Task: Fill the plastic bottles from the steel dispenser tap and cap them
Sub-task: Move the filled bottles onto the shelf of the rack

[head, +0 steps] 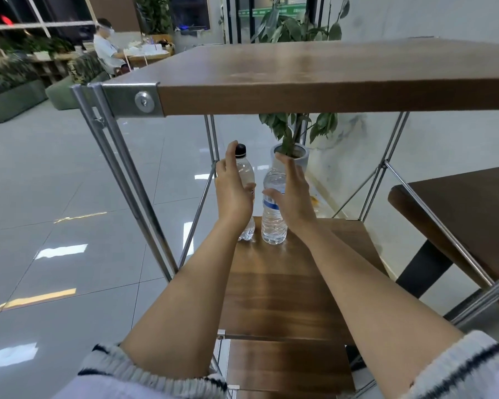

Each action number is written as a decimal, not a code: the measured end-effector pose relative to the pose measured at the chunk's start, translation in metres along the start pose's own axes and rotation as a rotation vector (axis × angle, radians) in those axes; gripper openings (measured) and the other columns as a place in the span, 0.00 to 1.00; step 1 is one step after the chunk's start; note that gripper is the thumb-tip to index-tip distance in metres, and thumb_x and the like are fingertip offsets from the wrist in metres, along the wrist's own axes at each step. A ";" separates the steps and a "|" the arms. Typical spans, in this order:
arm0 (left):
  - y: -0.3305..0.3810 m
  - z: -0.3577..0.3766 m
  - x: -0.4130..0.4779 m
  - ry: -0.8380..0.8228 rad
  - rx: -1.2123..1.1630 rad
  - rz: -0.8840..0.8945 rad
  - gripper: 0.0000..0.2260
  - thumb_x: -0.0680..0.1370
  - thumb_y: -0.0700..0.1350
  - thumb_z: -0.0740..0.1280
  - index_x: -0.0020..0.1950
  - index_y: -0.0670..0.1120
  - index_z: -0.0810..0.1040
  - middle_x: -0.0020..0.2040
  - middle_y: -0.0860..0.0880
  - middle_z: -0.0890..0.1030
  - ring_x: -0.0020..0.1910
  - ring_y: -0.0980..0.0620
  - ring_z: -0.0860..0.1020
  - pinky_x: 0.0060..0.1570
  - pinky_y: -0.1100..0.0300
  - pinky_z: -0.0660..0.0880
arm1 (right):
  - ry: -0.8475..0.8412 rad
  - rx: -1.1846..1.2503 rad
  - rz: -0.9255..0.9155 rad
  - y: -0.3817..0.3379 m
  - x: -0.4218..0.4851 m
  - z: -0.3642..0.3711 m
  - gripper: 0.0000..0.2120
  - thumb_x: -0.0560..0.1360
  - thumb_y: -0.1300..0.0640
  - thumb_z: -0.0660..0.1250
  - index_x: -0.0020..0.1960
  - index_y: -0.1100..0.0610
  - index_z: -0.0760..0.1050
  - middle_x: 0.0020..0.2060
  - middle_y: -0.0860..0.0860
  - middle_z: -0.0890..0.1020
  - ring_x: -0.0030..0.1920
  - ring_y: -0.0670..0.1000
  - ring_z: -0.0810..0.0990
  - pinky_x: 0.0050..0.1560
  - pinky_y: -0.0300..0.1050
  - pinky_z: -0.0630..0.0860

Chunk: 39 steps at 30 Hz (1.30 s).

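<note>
Two clear plastic bottles stand upright at the far end of a lower wooden shelf (285, 283). The left bottle (246, 171) wears a black cap. The right bottle (273, 217) has a blue-and-white label, and its top is hidden behind my right hand. My left hand (233, 185) is open beside the left bottle, its fingers straight and its thumb near the bottle's side. My right hand (293, 191) is open just beside the right bottle. No steel dispenser is in view.
A wooden top shelf (329, 82) on a steel tube frame (121, 174) hangs over the bottles. A potted plant (293, 152) stands behind them. A dark wooden table (458, 203) is at the right. A seated person (107, 50) is far off to the left on the tiled floor.
</note>
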State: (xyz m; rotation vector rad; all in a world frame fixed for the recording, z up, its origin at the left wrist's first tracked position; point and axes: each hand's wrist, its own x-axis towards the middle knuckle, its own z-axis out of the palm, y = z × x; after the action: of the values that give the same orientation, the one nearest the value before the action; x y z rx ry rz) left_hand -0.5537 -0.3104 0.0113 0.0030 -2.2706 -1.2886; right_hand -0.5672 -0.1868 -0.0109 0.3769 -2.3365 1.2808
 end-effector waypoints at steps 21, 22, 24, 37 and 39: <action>0.053 -0.034 -0.062 -0.056 0.265 0.147 0.22 0.77 0.42 0.71 0.71 0.49 0.72 0.71 0.46 0.71 0.69 0.45 0.67 0.62 0.47 0.73 | -0.305 -0.458 0.034 -0.068 -0.071 -0.087 0.27 0.82 0.53 0.63 0.79 0.50 0.59 0.76 0.49 0.66 0.75 0.50 0.63 0.68 0.48 0.65; 0.059 -0.039 -0.073 -0.083 0.237 0.155 0.20 0.78 0.42 0.71 0.69 0.49 0.74 0.68 0.47 0.73 0.67 0.45 0.70 0.60 0.48 0.74 | -0.314 -0.479 0.050 -0.075 -0.085 -0.098 0.25 0.83 0.52 0.61 0.78 0.49 0.60 0.76 0.47 0.65 0.75 0.48 0.63 0.66 0.46 0.65; 0.071 -0.050 -0.096 -0.152 0.182 0.161 0.16 0.79 0.43 0.69 0.66 0.49 0.76 0.65 0.49 0.76 0.63 0.47 0.73 0.57 0.52 0.72 | -0.320 -0.532 0.050 -0.088 -0.112 -0.120 0.23 0.83 0.50 0.59 0.77 0.49 0.63 0.75 0.46 0.66 0.74 0.47 0.62 0.65 0.43 0.64; 0.177 -0.053 -0.203 -0.441 0.015 0.537 0.11 0.81 0.50 0.66 0.59 0.47 0.81 0.55 0.49 0.83 0.54 0.49 0.78 0.51 0.50 0.76 | 0.005 -0.717 0.147 -0.141 -0.251 -0.281 0.15 0.81 0.50 0.63 0.68 0.47 0.75 0.61 0.40 0.76 0.65 0.37 0.69 0.62 0.40 0.71; 0.202 -0.041 -0.212 -0.479 -0.025 0.574 0.12 0.81 0.51 0.66 0.60 0.48 0.81 0.56 0.51 0.82 0.56 0.51 0.78 0.54 0.52 0.76 | 0.056 -0.807 0.165 -0.144 -0.262 -0.308 0.16 0.81 0.48 0.63 0.68 0.46 0.75 0.64 0.42 0.77 0.67 0.44 0.70 0.59 0.42 0.71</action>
State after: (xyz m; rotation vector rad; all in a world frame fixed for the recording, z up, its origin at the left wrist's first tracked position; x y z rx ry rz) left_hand -0.3023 -0.1799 0.0964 -0.9857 -2.3635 -1.0742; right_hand -0.2004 0.0037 0.1062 -0.1182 -2.6272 0.3128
